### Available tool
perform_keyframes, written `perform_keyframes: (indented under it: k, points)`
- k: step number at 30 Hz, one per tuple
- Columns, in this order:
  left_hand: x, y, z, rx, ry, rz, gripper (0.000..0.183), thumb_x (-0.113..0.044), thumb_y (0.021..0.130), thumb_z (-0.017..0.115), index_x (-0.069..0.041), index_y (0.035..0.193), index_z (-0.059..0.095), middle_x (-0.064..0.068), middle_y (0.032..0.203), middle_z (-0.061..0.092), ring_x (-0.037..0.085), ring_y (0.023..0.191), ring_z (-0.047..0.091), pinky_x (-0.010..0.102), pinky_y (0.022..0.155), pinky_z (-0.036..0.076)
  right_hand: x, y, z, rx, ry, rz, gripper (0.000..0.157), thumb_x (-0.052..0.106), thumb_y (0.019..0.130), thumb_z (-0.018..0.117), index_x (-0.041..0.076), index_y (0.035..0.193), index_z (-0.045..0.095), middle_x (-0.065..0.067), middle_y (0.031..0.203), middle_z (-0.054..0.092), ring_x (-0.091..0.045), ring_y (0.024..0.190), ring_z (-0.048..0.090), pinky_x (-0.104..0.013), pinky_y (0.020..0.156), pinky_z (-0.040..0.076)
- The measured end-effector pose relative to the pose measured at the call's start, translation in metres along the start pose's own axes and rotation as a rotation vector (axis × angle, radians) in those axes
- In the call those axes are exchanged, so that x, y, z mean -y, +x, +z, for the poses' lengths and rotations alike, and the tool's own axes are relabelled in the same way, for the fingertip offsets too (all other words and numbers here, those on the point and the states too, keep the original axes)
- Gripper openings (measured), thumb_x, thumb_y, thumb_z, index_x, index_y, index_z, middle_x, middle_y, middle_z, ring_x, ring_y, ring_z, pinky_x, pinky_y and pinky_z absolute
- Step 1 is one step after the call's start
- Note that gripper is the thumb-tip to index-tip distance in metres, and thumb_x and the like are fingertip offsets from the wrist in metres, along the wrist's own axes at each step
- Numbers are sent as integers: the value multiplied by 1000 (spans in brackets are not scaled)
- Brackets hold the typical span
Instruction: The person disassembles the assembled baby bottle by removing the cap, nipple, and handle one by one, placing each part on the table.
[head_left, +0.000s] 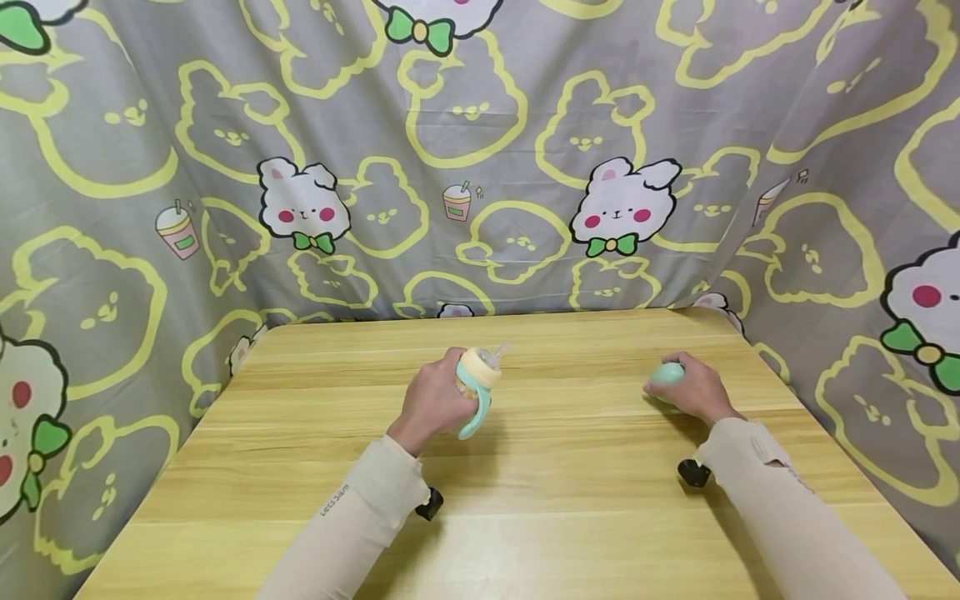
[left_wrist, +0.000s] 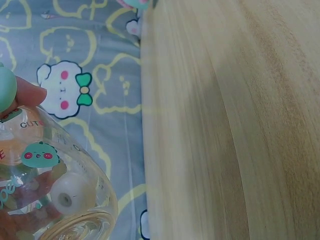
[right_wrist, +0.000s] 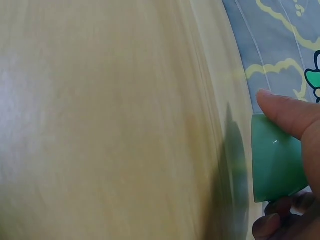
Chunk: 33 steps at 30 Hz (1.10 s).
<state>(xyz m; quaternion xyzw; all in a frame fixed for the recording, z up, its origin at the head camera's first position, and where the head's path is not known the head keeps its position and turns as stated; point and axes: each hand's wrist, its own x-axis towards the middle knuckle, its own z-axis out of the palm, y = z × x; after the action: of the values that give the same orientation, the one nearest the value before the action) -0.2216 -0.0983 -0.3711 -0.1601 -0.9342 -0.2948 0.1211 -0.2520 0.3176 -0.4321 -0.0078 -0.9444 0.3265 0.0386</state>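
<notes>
While the bottle point(head_left: 480, 367) and the green cap point(head_left: 666, 374) are held apart, one in each hand, the step in hand appears to be the separate handling of a drinking bottle and its cover. The next move, as judged, calls for a steady hold on the bottle and either setting the cap down clear of it or aligning the cap over the bottle's top; the pictures do not settle which.

Count of items, near to far:
- Two sleeves: the left sleeve point(head_left: 378, 492) below the bottle, the right sleeve point(head_left: 783, 492) to its lower right.
- Two black units: the left unit point(head_left: 430, 504) below the bottle, the right unit point(head_left: 693, 472) to its lower right.
- Two hands: the left hand point(head_left: 437, 398) grasps the bottle, which tilts rightward over the table point(head_left: 570, 517); the right hand point(head_left: 701, 389) grasps the cap, well to the right of the bottle. Whether the cap touches the table cannot be told.
- One bottle, with one green handle point(head_left: 476, 417) visible, one white ball point(left_wrist: 72, 194) inside the clear body and one straw point(head_left: 501, 352) projecting from the top.
- One cap.
- One table, extending beneath and beyond the bottle.
- Patterned curtain point(head_left: 465, 250) behind the bottle, past the table's far edge.
</notes>
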Motion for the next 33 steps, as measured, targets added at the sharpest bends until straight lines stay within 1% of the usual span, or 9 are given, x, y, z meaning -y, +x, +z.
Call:
perform_keyframes:
  k: [5, 12, 27, 33]
  points:
    - [1, 0, 0, 3, 2, 5, 59, -19, 69, 72, -7, 124, 55, 1, 81, 62, 16, 59, 52, 31, 53, 43, 0, -1, 2, 1, -23, -9, 72, 42, 81, 75, -3, 131, 46, -35, 122, 49, -50, 104, 49, -57, 80, 43]
    - [2, 0, 0, 6, 2, 0, 59, -18, 68, 72, -8, 124, 55, 2, 82, 62, 16, 60, 52, 31, 53, 43, 0, -1, 4, 7, -40, -10, 76, 41, 80, 75, -7, 131, 43, -37, 121, 49, -52, 104, 48, -59, 81, 42]
    - [3, 1, 2, -3, 3, 7, 59, -20, 69, 71, -9, 124, 56, 0, 82, 61, 16, 61, 52, 31, 54, 43, -8, 1, 9, -8, -66, -18, 74, 40, 80, 75, -8, 126, 44, -36, 116, 51, -51, 103, 50, -59, 83, 42]
    - [2, 0, 3, 1, -12, 7, 60, -22, 69, 72, -9, 124, 56, -1, 80, 61, 15, 59, 51, 31, 53, 43, -11, 1, 8, -1, -77, -16, 77, 44, 80, 75, -8, 127, 43, -36, 115, 51, -51, 103, 49, -59, 82, 41]
